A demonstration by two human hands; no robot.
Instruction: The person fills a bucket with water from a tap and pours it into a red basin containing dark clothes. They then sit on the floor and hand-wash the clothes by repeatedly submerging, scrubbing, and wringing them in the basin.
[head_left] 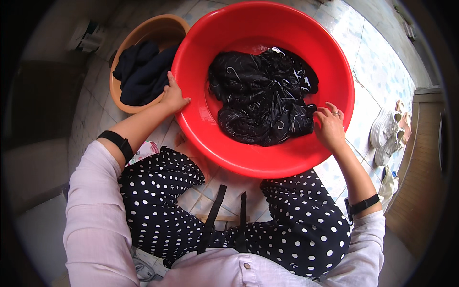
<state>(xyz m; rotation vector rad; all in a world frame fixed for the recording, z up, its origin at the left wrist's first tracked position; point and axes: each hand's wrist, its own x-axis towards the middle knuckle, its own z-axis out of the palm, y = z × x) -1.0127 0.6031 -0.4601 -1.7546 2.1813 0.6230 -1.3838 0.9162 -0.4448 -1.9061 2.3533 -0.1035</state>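
A large red basin point(267, 165) stands tilted toward me between my knees. Wet black cloth point(260, 98) with thin white curling lines lies bunched inside it. On the basin's left rim, my left hand point(175, 95) is closed, thumb over the edge and fingers along the outside. Inside the right wall is my right hand point(330, 125), a ring on one finger. Its curled fingers and thumb close on the right edge of the cloth; the fingertips are partly hidden.
An orange-tan basin point(117, 95) with dark navy cloth point(143, 71) stands behind the red basin's left side. White shoes point(386, 134) sit on the tiled floor at right, beside a wooden cabinet point(418, 167). A pink-and-white packet point(144, 152) lies by my left knee.
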